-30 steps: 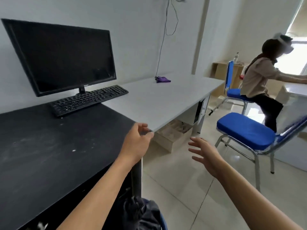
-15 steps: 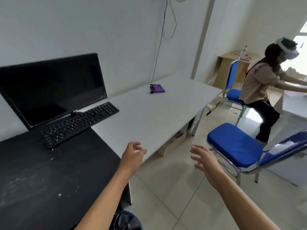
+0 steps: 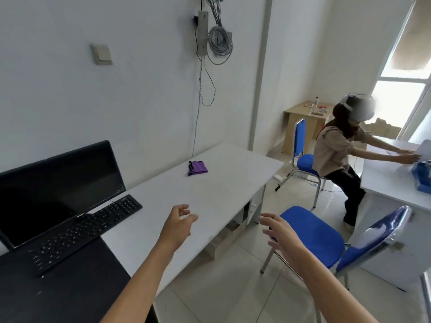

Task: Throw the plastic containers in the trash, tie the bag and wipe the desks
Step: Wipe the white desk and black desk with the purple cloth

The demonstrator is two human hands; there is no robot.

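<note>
A purple cloth lies folded on the white desk, toward the wall. My left hand hovers over the near part of that desk, fingers loosely spread and holding nothing. My right hand is out over the floor beside the desk's edge, fingers spread, also holding nothing. Both hands are well short of the cloth. A black desk adjoins the white one at the lower left. No plastic container or trash bag is in view.
A monitor and keyboard sit at the join of the desks. A blue chair stands right of my right hand. A seated person reaches over another white desk at the right.
The view has lifted and moved forward along the desks. Both hands travelled forward, the left from the black desk's corner to over the white desk. The dark bag at the bottom has left view.
</note>
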